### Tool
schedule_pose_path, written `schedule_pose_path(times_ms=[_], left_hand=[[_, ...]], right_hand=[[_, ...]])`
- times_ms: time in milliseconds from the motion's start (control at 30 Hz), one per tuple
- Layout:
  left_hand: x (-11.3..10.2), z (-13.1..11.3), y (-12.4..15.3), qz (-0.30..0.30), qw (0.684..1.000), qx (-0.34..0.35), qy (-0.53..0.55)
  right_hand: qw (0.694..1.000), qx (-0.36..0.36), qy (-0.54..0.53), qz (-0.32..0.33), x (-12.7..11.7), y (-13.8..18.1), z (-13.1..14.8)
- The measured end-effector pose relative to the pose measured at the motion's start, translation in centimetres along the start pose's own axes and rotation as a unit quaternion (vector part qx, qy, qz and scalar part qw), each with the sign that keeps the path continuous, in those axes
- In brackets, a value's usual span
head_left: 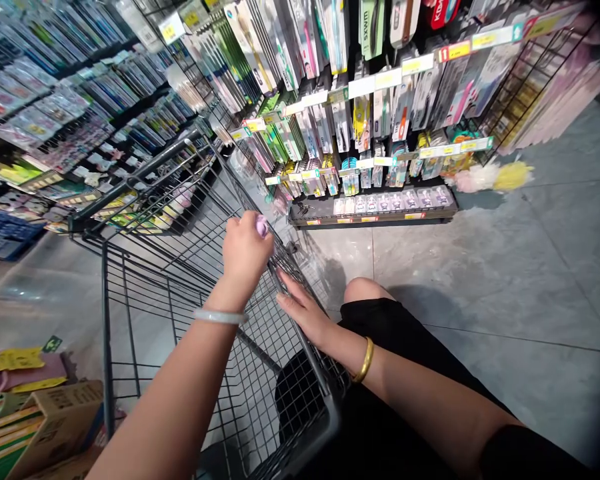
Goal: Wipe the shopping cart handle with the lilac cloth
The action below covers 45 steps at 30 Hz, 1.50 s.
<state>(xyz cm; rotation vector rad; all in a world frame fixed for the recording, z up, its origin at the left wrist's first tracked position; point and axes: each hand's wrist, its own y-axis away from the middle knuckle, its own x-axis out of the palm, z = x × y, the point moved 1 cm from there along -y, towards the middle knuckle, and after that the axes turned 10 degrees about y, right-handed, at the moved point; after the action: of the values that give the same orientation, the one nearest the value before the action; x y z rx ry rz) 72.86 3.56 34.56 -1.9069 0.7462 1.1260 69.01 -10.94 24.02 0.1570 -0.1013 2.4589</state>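
My left hand (247,248), with a pale bangle at its wrist, is closed in a fist over the side of the shopping cart (145,163). A small light purple thing (261,225) shows at the fist's upper right; the rest of it is hidden by my fingers, so its kind is unclear. My right hand (305,313), below a gold bangle, lies against the cart's side rim with its fingers stretched out and nothing held. Only grey wire mesh shows in the part of the basket below my hands.
Ahead stands a shelf rack (370,217) hung with packaged goods. More hanging packets (95,87) fill the left aisle. A cardboard box (65,420) with folders sits at lower left. Grey tiled floor (520,267) extends right of my black-clothed leg (405,347).
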Motion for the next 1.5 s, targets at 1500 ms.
schedule_pose_path(times_ms=[1500], left_hand=[[-1.9,-1.0,9.6,0.065,0.996,-0.028,0.056]], right_hand=[[0.996,-0.067,0.048,-0.017,1.0,0.2,-0.4]])
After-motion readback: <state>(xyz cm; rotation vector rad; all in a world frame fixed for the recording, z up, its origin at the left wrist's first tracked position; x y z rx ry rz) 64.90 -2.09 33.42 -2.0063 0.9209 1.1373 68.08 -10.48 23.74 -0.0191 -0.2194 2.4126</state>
